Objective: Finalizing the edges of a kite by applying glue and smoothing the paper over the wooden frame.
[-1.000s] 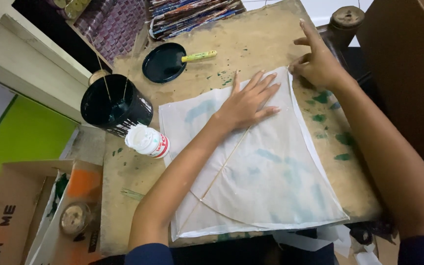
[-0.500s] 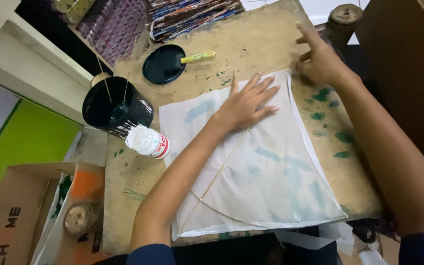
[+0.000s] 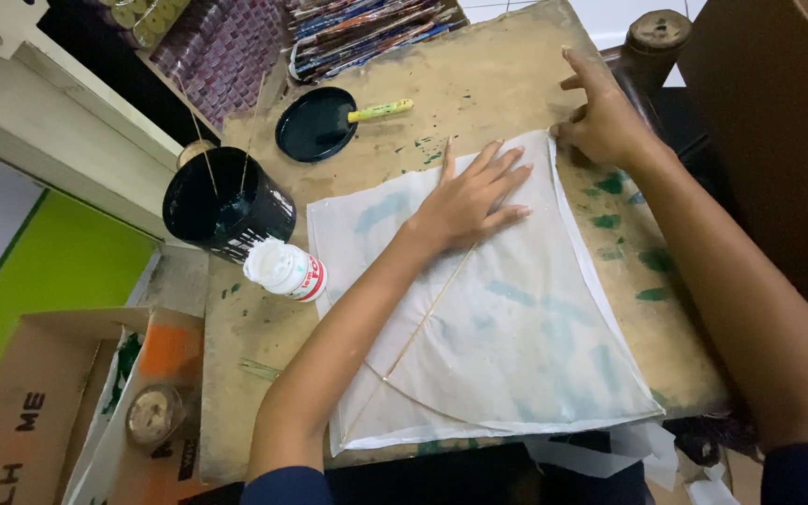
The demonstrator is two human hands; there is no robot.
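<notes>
left hand [image 3: 468, 194]: flat and spread wide, palm down, pinning the white paper sheet [image 3: 479, 309] near its top, holding nothing

right hand [image 3: 600, 117]: at 1 o'clock from the left one, fingers curled on the sheet's top corner, looks like pinching the edge

sheet: lies flat mid-table, thin bamboo stick [image 3: 423, 323] running diagonally under the left wrist

step: looks like smoothing or folding that corner down, so steady pressure needed

around: glue bottle [image 3: 284, 269] at 9 o'clock, black cup [image 3: 226, 204] beyond it, dark lid with brush [image 3: 320, 122] at 11 o'clock on the stained table [image 3: 507, 65]

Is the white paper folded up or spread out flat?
Spread flat: the white paper lies open on the table under the left hand.
</notes>
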